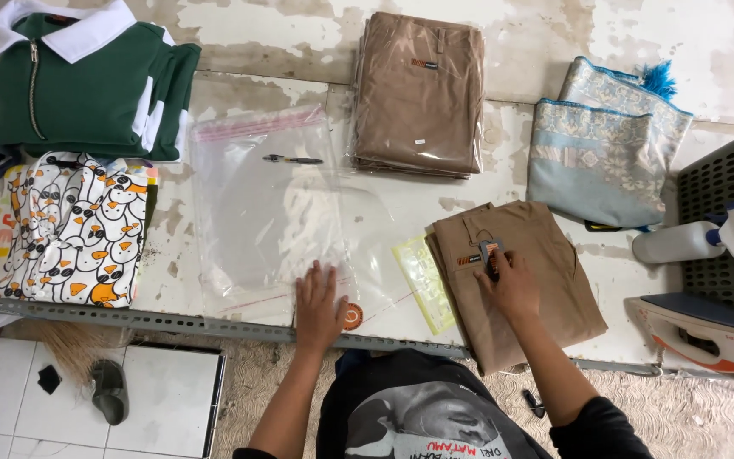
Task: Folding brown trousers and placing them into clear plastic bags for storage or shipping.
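Folded tan cloth garment (524, 272), soft and light, lying on the worn white tabletop (554, 25).
Right hand (510, 285) fingers pinch its hang tag (489, 252); left hand (319, 306) lies flat, released, on the clear plastic bag (256, 212).

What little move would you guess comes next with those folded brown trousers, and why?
Probably sliding the folded brown trousers left into the clear plastic bag. The right hand rests on their tag, the left hand presses the bag flat beside them, and a bagged brown stack already lies above.

Beside the tan folded trousers (520, 272) lie a pale yellow-green stencil sheet (425, 280), a light-blue patterned cloth (596, 157) and a green white-collared jacket (87, 81).
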